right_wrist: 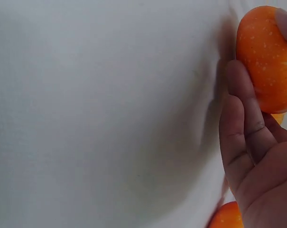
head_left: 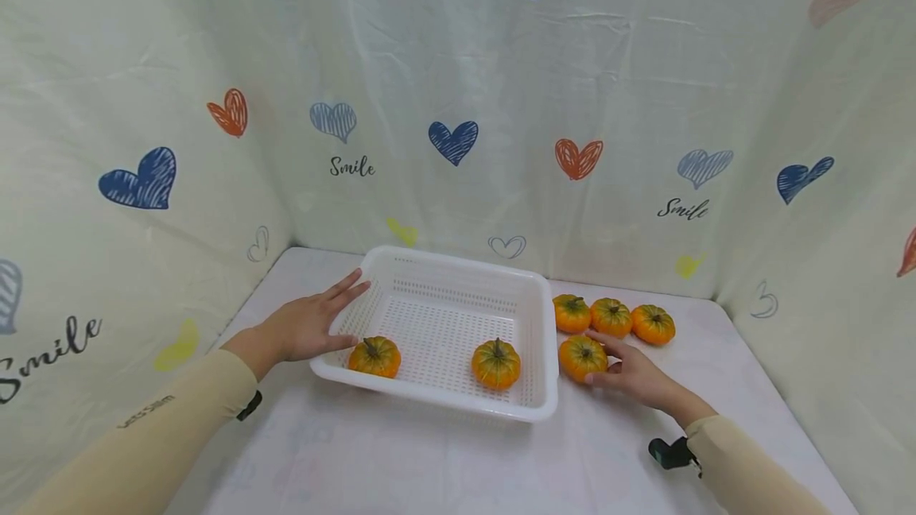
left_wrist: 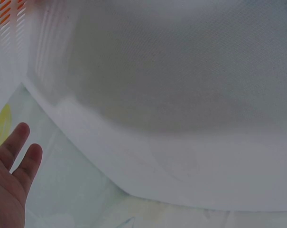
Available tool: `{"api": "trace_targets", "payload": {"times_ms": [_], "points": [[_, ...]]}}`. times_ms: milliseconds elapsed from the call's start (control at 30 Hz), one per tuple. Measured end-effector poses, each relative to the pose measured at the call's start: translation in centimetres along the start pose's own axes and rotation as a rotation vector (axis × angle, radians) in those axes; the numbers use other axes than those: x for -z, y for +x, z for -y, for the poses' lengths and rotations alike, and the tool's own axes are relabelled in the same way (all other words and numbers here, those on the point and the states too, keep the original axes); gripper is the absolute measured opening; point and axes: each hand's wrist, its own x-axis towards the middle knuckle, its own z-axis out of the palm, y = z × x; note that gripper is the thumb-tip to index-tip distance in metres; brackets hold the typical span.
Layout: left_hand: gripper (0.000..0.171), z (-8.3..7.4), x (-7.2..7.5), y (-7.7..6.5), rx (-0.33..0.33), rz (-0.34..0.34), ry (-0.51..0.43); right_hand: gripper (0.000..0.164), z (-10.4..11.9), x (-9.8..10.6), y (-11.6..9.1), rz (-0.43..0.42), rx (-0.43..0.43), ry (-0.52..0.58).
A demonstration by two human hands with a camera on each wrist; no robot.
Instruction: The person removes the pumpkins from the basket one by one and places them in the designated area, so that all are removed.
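Pale curtain (head_left: 630, 221) printed with hearts and "Smile" backs everything I watch from my distant post, its top cut off by the head view. Below it spreads a white-covered bench (head_left: 444, 459), its near edge out of frame. Left of centre sits a white perforated basket (head_left: 432, 324). Two cream sleeves (head_left: 164, 427) reach in from the near corners, cropped by the frame.

Of the hands, the left hand (head_left: 304, 328) is loose at the basket's left rim, fingers straight and spread; I can't confirm contact, and the left wrist view catches only two fingers. My right hand (head_left: 637, 376) grasps one pumpkin (head_left: 581, 356) just right of the basket, thumb and fingers around its side; whether it touches the bench I can't tell.

Two pumpkins (head_left: 496, 364) sit apart inside the basket, near side. Three more (head_left: 611, 316) line up on the far right, the middle one partly masked by my fingertips. Smallest is a black wrist device (head_left: 670, 453), half hidden by the right cuff.
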Motion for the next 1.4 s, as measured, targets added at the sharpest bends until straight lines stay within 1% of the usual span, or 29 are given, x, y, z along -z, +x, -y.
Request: {"api": "trace_targets", "payload": {"times_ms": [200,500,933,1233,1400], "points": [[0.086,0.1,-0.2,0.0,0.008,0.0,-0.007,0.084,-0.4,-0.6,0.1,-0.005,-0.007,0.014],[0.086,0.0,0.1,-0.2,0.008,-0.006,-0.004,0.088,-0.8,-1.1,0.3,-0.012,-0.039,0.027],[0.085,0.1,-0.1,-0.1,-0.001,-0.011,0.013,0.09,-0.5,-1.3,0.0,-0.021,-0.083,0.018],[0.086,0.1,-0.1,0.0,-0.002,-0.009,0.008,0.087,-0.4,-1.4,-0.2,-0.027,-0.064,0.026],[0.086,0.1,0.0,-0.1,-0.007,-0.009,0.004,0.087,-0.6,-1.5,-0.1,-0.035,-0.074,0.031]]}}
